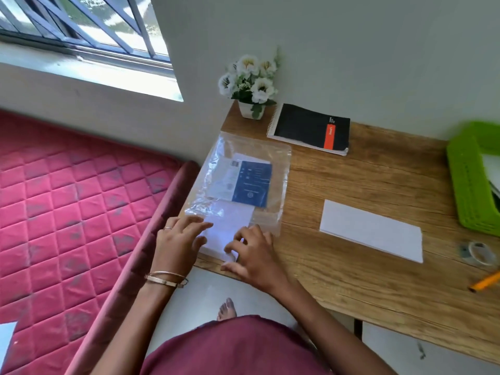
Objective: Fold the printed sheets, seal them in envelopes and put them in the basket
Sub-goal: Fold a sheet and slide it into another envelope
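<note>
Envelopes, white paper, stacked at the near-left tabletop corner, half inside a clear plastic packet. We judge both hands equally near: left hand fingers flat atop, right hand fingertips pinching the stack's near edge; long axis runs away from us.

Two hands — one folded sheet, one basket, one notebook

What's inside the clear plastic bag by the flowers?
Inside the clear plastic bag lie a blue and white printed card and, below it, white envelopes that stick out of the bag's open end under both hands. How many is hidden, since they are stacked.
</note>
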A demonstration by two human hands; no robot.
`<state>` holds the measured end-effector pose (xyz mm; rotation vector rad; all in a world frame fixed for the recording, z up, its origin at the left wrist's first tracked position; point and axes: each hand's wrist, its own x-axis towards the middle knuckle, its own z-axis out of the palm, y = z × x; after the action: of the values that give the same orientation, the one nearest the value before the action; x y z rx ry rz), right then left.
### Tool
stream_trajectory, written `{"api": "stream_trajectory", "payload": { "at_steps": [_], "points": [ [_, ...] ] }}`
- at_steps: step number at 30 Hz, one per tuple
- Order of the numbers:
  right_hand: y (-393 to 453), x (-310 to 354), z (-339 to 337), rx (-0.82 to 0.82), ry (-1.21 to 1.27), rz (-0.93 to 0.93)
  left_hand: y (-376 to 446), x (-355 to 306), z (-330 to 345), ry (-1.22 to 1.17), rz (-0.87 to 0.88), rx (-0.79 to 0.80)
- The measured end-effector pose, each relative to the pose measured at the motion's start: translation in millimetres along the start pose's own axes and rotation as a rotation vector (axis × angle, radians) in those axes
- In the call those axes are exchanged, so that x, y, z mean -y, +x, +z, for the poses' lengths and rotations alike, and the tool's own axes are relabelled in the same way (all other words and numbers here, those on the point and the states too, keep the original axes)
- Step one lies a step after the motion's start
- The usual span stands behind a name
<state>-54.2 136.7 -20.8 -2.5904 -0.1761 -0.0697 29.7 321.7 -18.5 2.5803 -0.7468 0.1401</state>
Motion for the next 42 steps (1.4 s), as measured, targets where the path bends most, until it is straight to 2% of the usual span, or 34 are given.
{"api": "stream_trajectory", "payload": {
  "at_steps": [3, 6, 11, 13, 16, 18, 21, 27, 29, 32, 34, 36, 38, 42],
  "points": [
    [2, 8, 6, 0.003, 0.048, 0.05, 6, 12, 0, 0.015, 0.057, 0.058],
    [6, 18, -3, 0.046, 0.263, 0.147, 16, 24, -1, -0.007, 0.076, 0.121],
    [16, 38, -62, 0.064, 0.649, 0.203, 33, 28, -14, -0.062, 0.036, 0.196],
    [23, 44, -87, 0.019, 0.746, 0.208, 42, 30, -21, -0.124, 0.024, 0.222],
    [33, 55, -117, -0.123, 0.884, 0.172, 53, 32, -23, -0.056, 0.078, 0.251],
    [40, 61, -135, -0.239, 0.995, 0.154, 58, 32, -23, 0.025, 0.069, 0.345],
    [48, 65, -162, -0.432, 1.119, 0.13, 64, 29, -25, 0.053, 0.037, 0.391],
    [51, 57, -199, -0.821, 1.286, 0.295, 84, 13, -38, 0.053, -0.062, 0.487],
    [46, 49, -206, -0.903, 1.296, 0.329, 92, 2, -43, -0.01, -0.084, 0.426],
    [34, 35, -209, -0.991, 1.334, 0.388, 102, -30, -51, -0.462, -0.153, 0.205],
    [24, 24, -210, -1.027, 1.349, 0.428, 107, -59, -60, -0.678, -0.106, 0.012],
    [13, 14, -209, -1.056, 1.368, 0.462, 109, -91, -70, -0.709, -0.006, -0.077],
    [3, 5, -210, -1.088, 1.393, 0.494, 109, -125, -78, -0.683, 0.113, -0.034],
    [-15, -9, -212, -1.137, 1.442, 0.546, 105, -181, -63, -0.378, 0.356, 0.07]
  ]
}}
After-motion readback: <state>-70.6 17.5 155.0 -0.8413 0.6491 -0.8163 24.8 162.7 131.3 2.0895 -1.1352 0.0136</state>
